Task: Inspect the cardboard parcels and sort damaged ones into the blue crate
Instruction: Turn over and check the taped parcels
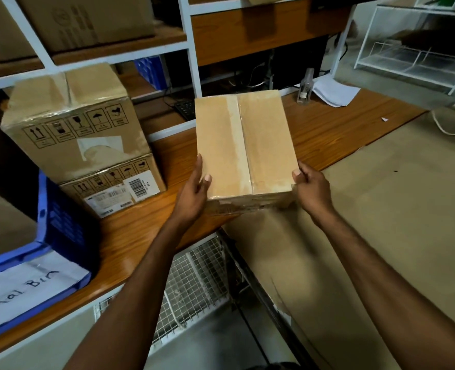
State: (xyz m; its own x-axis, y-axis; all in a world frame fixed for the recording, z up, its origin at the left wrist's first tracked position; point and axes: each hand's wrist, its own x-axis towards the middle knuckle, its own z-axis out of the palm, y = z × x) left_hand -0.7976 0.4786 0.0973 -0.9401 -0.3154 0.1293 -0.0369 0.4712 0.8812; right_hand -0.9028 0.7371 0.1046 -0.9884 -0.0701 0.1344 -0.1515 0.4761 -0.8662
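In the head view both hands grip one parcel (243, 148) by its near corners, held above the front edge of the counter (328, 134). The left hand (194, 190) has its thumb on the top face and a finger along the left edge, while the right hand (312, 190) has its thumb on top and its fingers hidden beneath. Tape runs down the middle of the parcel's top; left of it stand two stacked boxes (74, 124), with the blue crate (60, 225) at the far left, both on the counter
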